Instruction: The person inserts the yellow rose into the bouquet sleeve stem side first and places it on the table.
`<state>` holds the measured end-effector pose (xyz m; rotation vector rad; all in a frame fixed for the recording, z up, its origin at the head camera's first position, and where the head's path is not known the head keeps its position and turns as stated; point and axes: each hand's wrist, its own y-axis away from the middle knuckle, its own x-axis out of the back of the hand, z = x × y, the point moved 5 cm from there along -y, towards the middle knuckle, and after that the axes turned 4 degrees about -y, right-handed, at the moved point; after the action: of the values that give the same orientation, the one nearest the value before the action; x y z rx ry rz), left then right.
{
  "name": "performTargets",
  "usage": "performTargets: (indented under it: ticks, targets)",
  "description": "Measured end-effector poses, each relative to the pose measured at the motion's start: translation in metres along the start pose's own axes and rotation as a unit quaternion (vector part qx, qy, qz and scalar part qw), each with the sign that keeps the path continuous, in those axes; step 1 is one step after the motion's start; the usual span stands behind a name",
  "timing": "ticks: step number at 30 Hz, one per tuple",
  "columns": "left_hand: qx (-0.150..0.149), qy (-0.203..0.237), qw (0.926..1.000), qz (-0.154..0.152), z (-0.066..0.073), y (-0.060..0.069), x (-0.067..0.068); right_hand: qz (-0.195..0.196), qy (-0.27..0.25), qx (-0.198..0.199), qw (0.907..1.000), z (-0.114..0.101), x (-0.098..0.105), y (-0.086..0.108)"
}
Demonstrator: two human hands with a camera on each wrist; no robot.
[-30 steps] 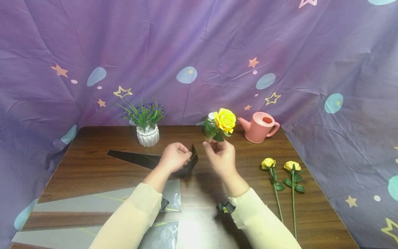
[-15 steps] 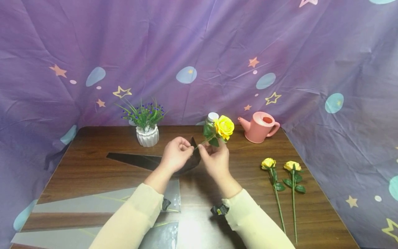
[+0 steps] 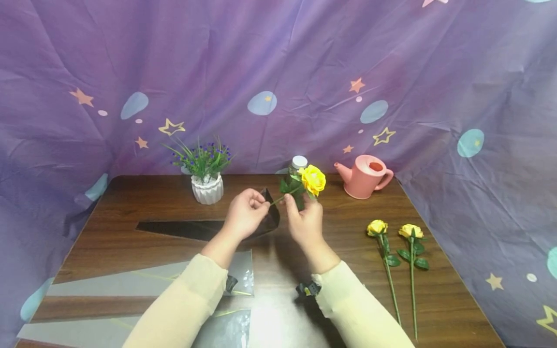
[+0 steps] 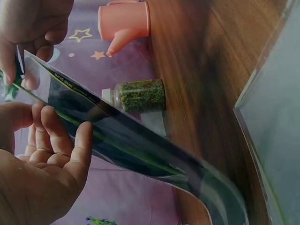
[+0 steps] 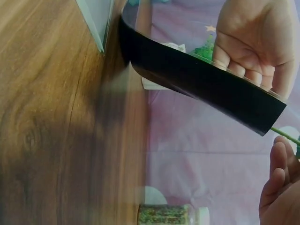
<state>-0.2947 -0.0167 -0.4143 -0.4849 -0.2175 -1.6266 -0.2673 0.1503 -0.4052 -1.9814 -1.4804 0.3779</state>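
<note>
A yellow artificial rose stands tilted over the table, its stem leading down to the left. My right hand holds that stem just below the bloom and leaves. With thumb and fingers, my left hand pinches the mouth of a black flower sleeve. The sleeve's long narrow end trails left and bends downward. Through its clear side in the left wrist view, the green stem lies inside the sleeve. The sleeve's black back faces the right wrist camera, which hides the stem except at the mouth.
Two more yellow roses lie at the right. Two flat, pale sleeves lie front left. Along the back stand a white potted plant, a white-capped jar and a pink watering can.
My right hand and the rose have moved down and slightly left, bringing the bloom nearer the sleeve. The left hand rose slightly, and the sleeve's trailing end swung down and left.
</note>
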Motion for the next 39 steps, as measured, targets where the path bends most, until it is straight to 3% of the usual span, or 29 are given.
performTargets:
  ticks: [6, 13, 20, 25, 28, 34, 39]
  targets:
    - [-0.012, 0.0, 0.9999, 0.005, 0.002, -0.001, 0.002, -0.005, -0.027, -0.01, 0.9996, 0.002, -0.002, 0.003]
    - [-0.033, 0.002, 0.9993, 0.017, 0.005, -0.001, 0.002, -0.018, 0.021, -0.001, 0.9996, -0.002, -0.007, 0.006]
    - [-0.047, 0.014, 0.9987, 0.017, 0.009, 0.002, 0.0, -0.039, 0.043, -0.037, 0.9976, 0.001, -0.01, 0.007]
    - [-0.045, 0.012, 0.9988, 0.017, 0.006, 0.002, 0.001, -0.022, 0.025, -0.054, 0.998, -0.001, -0.004, 0.008]
    - [-0.045, 0.008, 0.9988, 0.017, 0.005, 0.002, 0.002, -0.011, -0.004, -0.034, 0.9993, -0.004, 0.001, 0.01]
    - [-0.044, 0.009, 0.9987, 0.023, 0.005, 0.002, 0.004, -0.021, -0.023, 0.052, 0.9982, -0.016, 0.008, 0.011]
    - [-0.042, 0.02, 0.9986, 0.027, 0.005, 0.004, 0.004, -0.035, -0.026, 0.051, 0.9977, -0.016, 0.01, 0.01]
